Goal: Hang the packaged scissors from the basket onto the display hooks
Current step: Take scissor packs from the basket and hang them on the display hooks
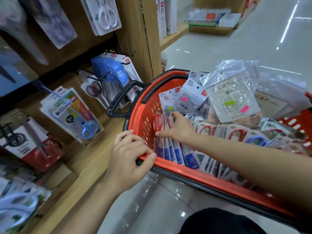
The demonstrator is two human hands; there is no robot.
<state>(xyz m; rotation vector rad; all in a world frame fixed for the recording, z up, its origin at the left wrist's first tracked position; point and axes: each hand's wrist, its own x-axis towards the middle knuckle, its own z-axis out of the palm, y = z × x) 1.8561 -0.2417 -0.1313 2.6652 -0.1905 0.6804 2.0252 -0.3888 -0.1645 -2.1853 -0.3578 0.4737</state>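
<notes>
Your right hand covers its own fingertips, so its grip on the scissors packs cannot be told; the basket runs past the right edge; the upper-left hanging packs are blurred.

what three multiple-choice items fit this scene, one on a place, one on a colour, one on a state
1. Where is the right hand?
A) on a display hook
B) on the upright packs in the basket
C) on the floor

2. What colour is the basket?
A) blue
B) red-orange
C) green

3. What is the left hand doing?
A) hanging idle
B) lifting a pack
C) gripping the basket's rim

Key:
1 B, its fingers rest on packs standing inside the basket.
2 B, the walls and rim are red-orange.
3 C, its fingers curl over the near rim.
</notes>
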